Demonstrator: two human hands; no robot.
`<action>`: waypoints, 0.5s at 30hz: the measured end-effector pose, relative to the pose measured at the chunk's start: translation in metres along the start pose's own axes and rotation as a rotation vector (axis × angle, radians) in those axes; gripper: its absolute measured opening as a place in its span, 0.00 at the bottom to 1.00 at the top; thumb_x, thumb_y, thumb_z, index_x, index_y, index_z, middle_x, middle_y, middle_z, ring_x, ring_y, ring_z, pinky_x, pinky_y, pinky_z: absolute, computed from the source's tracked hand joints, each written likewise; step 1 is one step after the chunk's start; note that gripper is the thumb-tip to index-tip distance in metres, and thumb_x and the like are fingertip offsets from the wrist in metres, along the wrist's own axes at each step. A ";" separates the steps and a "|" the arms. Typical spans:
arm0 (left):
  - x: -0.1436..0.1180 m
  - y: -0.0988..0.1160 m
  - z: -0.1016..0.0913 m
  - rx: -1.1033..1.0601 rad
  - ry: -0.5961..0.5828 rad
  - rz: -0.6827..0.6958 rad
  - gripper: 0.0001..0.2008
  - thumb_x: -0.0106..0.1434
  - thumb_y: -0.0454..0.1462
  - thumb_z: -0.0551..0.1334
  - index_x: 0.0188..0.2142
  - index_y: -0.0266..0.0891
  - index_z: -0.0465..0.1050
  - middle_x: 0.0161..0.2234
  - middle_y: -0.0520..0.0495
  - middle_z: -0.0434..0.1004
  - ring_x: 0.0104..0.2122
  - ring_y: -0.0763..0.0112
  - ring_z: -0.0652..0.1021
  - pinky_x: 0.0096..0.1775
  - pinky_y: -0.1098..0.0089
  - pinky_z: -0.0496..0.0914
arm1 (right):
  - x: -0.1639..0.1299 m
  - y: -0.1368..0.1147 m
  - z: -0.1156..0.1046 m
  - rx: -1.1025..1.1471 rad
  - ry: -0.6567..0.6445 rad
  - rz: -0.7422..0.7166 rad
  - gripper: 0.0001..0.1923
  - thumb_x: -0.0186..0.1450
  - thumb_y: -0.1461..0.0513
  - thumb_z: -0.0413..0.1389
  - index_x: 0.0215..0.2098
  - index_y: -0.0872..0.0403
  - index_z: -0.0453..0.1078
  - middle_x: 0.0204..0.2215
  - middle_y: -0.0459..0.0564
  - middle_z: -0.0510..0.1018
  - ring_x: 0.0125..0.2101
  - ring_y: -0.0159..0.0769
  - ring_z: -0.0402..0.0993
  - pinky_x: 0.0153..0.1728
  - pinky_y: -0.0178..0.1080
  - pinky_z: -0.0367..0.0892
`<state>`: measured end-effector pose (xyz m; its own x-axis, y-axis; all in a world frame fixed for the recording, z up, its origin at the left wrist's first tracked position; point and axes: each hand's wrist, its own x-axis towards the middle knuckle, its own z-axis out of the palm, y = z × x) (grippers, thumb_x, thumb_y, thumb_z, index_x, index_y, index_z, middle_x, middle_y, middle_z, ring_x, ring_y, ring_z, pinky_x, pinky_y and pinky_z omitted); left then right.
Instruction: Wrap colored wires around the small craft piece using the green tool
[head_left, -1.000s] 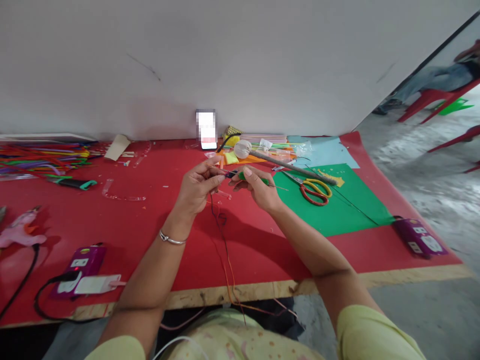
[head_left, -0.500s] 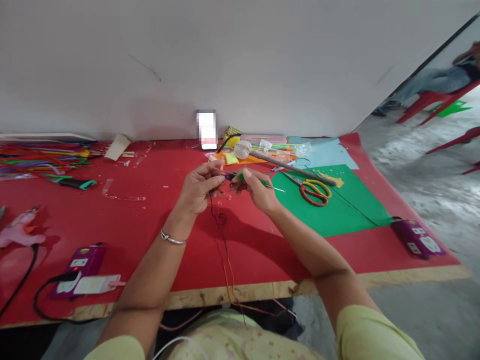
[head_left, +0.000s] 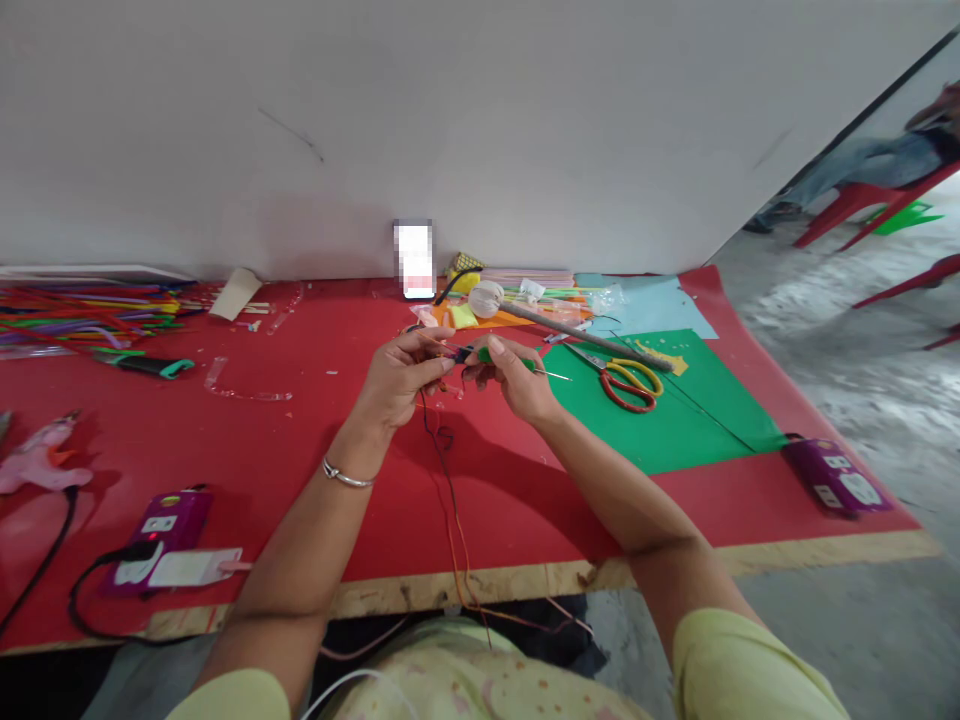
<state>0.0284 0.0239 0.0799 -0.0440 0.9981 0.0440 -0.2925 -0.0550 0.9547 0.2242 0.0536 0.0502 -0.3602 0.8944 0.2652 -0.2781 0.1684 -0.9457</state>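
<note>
The left hand (head_left: 394, 378) pinches thin wires (head_left: 442, 440) that trail down from its fingertips; the right hand (head_left: 517, 380) grips a green-wrapped stem (head_left: 525, 366) just beside them. Scissors (head_left: 626, 380) lie beyond the right fingers on green paper (head_left: 675, 420). What joins at the fingertips is too small to tell.

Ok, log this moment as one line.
left hand: pinches wires | right hand: holds green tool at wire ends | scissors: on green sheet, untouched
</note>
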 end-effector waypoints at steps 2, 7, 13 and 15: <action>0.000 -0.001 -0.001 0.008 0.002 0.002 0.20 0.46 0.32 0.80 0.42 0.42 0.91 0.29 0.53 0.80 0.20 0.79 0.73 0.19 0.76 0.65 | -0.001 -0.004 0.000 -0.025 -0.013 -0.017 0.27 0.74 0.38 0.63 0.40 0.51 0.84 0.41 0.52 0.86 0.35 0.36 0.84 0.29 0.35 0.75; 0.001 -0.002 -0.002 0.034 0.017 0.029 0.20 0.46 0.32 0.80 0.42 0.42 0.91 0.29 0.53 0.80 0.20 0.80 0.73 0.20 0.75 0.65 | -0.002 -0.010 0.001 -0.078 -0.020 -0.050 0.28 0.73 0.37 0.63 0.39 0.51 0.84 0.47 0.55 0.86 0.39 0.37 0.84 0.30 0.35 0.77; 0.000 0.000 -0.002 -0.001 -0.007 -0.013 0.20 0.46 0.32 0.80 0.41 0.43 0.91 0.29 0.54 0.78 0.20 0.80 0.73 0.19 0.75 0.65 | 0.001 -0.002 -0.002 -0.030 -0.035 -0.066 0.26 0.74 0.39 0.64 0.38 0.51 0.85 0.43 0.53 0.85 0.42 0.39 0.84 0.36 0.37 0.80; 0.000 -0.002 -0.002 0.018 -0.004 -0.002 0.20 0.47 0.32 0.79 0.42 0.43 0.91 0.29 0.54 0.78 0.19 0.81 0.72 0.19 0.75 0.65 | 0.002 -0.001 -0.004 -0.046 -0.048 -0.065 0.26 0.74 0.39 0.63 0.37 0.51 0.85 0.42 0.53 0.86 0.39 0.38 0.83 0.36 0.38 0.80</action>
<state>0.0271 0.0240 0.0776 -0.0395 0.9983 0.0428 -0.2757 -0.0521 0.9598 0.2273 0.0564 0.0510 -0.3853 0.8603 0.3338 -0.2615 0.2451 -0.9336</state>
